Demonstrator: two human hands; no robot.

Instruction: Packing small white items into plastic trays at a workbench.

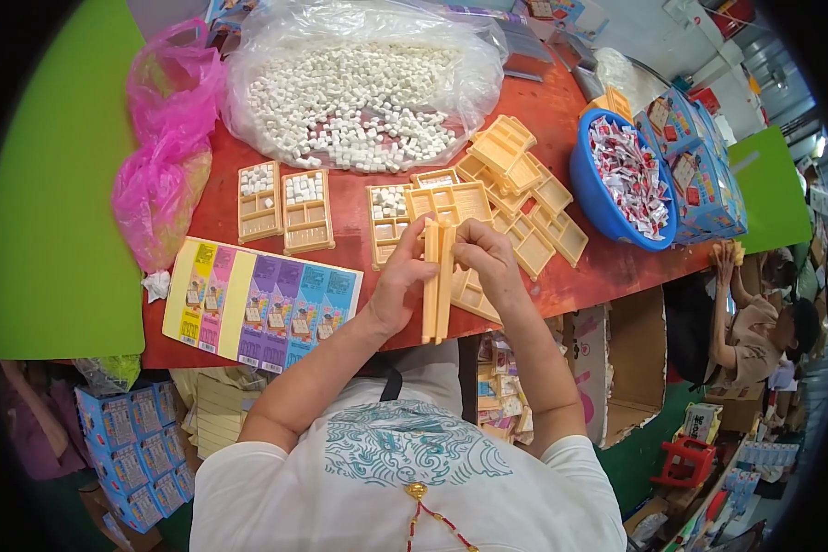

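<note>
My left hand (399, 283) and my right hand (489, 263) are both closed on a pair of cream plastic compartment trays (439, 293). The trays stand on edge side by side, so their insides are hidden. Just beyond my fingers lies another cream tray (449, 201), next to one part-filled with small white cubes (391, 202). Two more trays with white cubes in some compartments, a left one (259, 216) and a right one (307, 227), lie farther left. A loose heap of trays (527, 235) spreads out to the right of my hands.
A clear bag of white cubes (359, 97) fills the table's far side. Left are a pink plastic bag (161, 175) and a sticker sheet (228, 304). A blue basin (607, 221) of small packets stands right, beside blue boxes (704, 198). Another person (750, 322) works at far right.
</note>
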